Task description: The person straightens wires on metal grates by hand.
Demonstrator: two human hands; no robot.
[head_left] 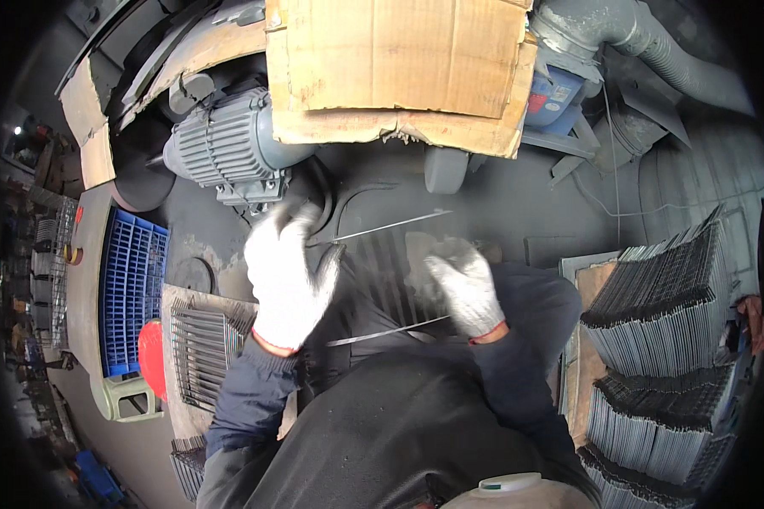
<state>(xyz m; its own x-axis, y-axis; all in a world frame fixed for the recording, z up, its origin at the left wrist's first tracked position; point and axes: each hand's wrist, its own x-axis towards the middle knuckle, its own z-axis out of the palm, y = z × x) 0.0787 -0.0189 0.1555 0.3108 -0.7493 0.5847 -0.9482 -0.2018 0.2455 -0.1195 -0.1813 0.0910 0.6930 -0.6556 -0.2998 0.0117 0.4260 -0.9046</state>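
Observation:
My left hand (289, 276), in a white glove, is raised left of centre, its thumb apart from the blurred fingers. To the right, my right hand (467, 288), gloved alike, is curled inward, fingertips smeared by motion. Between them is a flat dark metal piece (386, 267) with slat-like stripes, strongly blurred. Two thin bright edges show there, an upper one (390, 226) near the left thumb and a lower one (390, 330) by the right wrist. How either hand grips the piece cannot be made out.
A grey electric motor (221, 144) and cardboard sheets (399, 59) are ahead. Stacks of thin metal plates (654, 331) stand at right. On the left are slatted metal pieces (204, 356), a blue plastic crate (134, 288), a red round object (151, 358) and a pale green stool (127, 397).

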